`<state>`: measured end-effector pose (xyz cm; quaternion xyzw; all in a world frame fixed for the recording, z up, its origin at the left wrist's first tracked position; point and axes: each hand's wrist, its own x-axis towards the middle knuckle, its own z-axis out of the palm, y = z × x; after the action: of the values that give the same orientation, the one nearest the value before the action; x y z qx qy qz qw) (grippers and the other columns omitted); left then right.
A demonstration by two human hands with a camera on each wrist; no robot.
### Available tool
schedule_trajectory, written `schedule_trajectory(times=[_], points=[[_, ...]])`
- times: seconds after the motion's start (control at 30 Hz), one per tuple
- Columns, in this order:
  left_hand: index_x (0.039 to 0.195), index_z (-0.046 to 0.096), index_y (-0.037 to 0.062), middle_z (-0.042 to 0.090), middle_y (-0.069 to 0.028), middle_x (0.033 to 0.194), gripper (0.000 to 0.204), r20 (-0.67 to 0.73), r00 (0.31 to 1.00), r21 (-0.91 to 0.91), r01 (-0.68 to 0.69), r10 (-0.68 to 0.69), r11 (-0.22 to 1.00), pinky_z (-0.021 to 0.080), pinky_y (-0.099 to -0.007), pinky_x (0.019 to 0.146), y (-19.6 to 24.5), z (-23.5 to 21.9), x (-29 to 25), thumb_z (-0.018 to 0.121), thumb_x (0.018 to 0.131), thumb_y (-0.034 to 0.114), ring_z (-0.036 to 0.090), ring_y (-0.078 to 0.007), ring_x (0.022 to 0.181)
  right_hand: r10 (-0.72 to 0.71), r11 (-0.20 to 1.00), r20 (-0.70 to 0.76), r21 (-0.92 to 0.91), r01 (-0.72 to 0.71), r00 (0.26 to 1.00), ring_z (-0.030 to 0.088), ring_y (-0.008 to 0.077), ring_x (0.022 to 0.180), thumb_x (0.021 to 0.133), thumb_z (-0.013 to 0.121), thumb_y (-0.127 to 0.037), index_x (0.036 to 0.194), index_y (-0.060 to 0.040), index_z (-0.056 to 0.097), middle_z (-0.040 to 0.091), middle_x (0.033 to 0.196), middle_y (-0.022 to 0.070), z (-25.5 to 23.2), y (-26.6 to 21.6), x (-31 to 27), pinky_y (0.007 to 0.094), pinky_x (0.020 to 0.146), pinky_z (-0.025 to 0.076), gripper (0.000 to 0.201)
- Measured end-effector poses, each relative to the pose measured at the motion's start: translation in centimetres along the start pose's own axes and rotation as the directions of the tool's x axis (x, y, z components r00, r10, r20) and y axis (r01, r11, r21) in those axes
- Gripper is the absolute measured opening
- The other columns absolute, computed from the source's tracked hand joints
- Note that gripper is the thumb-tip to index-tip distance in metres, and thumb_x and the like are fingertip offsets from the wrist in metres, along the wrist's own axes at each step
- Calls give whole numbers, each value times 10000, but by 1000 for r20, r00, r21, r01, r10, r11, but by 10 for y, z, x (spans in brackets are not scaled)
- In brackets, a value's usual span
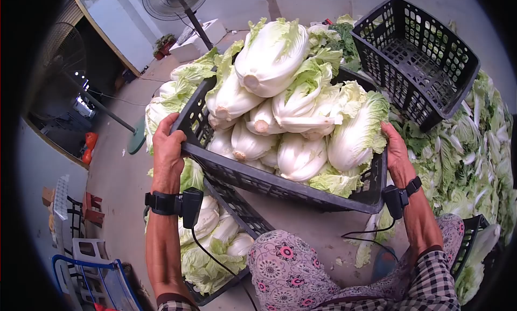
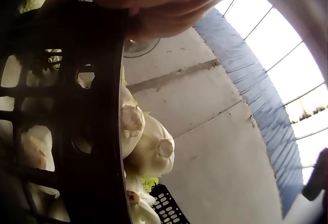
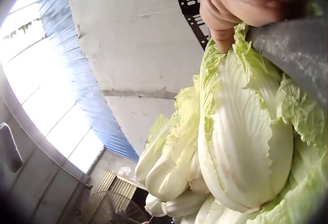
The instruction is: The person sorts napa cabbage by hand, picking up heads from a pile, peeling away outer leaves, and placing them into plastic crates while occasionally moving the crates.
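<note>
While the fingers of the left hand (image 1: 169,144) and the right hand (image 1: 397,149) are curled over its two ends, the black crate (image 1: 280,183) is above the floor (image 1: 269,204), heaped with napa cabbages (image 1: 301,155).

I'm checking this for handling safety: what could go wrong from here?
The top cabbage sits well above the rim of the crate, so a tilt might roll it off. Leaves lie against the fingers of the right hand, so they could tear or make its grip less sure.
</note>
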<state>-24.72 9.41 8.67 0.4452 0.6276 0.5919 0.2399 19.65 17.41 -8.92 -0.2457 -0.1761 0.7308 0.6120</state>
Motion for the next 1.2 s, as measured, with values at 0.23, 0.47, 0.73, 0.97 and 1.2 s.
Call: schedule_trajectory(times=[0.23, 0.47, 0.73, 0.97, 1.2], points=[[1230, 466, 3, 580, -75, 999, 496, 456, 800, 354, 239, -390, 904, 489, -287, 686, -148, 43, -24, 528, 738, 9, 566, -155, 842, -162, 883, -242, -469, 31, 957, 616, 210, 885, 859, 552, -61, 1219, -1, 454, 615, 1026, 106, -52, -37, -78, 353, 790, 520, 378], [1326, 324, -27, 518, -134, 1178, 620, 503, 794, 290, 217, -341, 932, 445, -318, 818, -124, 28, -70, 599, 784, 99, 525, -211, 998, -138, 702, -299, -702, -120, 944, 468, 192, 1086, 828, 638, -287, 1352, -52, 337, 519, 1184, 78, -66, -53, -131, 426, 880, 379, 649], [1295, 342, 94, 503, -110, 1122, 514, 418, 802, 328, 304, -426, 894, 558, -404, 583, -148, 26, -98, 555, 830, 149, 550, -242, 962, -6, 674, -307, -704, -223, 952, 547, 139, 827, 849, 600, -332, 1200, -21, 453, 575, 974, 58, -71, -16, -156, 287, 659, 464, 491], [1210, 424, -13, 580, -187, 1004, 412, 357, 913, 473, 4, -196, 881, 520, -392, 709, -227, 28, -59, 534, 829, 99, 603, -294, 873, -246, 610, -356, -780, -141, 902, 452, 116, 644, 785, 521, -178, 948, -13, 532, 507, 775, 26, -60, 10, -156, 281, 586, 409, 232], [1049, 575, -24, 652, -130, 879, 280, 359, 933, 433, -131, -38, 892, 473, -294, 748, -230, 26, -22, 579, 769, -3, 615, -176, 802, -309, 595, -397, -790, -150, 864, 474, 154, 675, 753, 496, -107, 980, 16, 505, 509, 756, 52, -34, 38, -172, 295, 627, 417, 258]])
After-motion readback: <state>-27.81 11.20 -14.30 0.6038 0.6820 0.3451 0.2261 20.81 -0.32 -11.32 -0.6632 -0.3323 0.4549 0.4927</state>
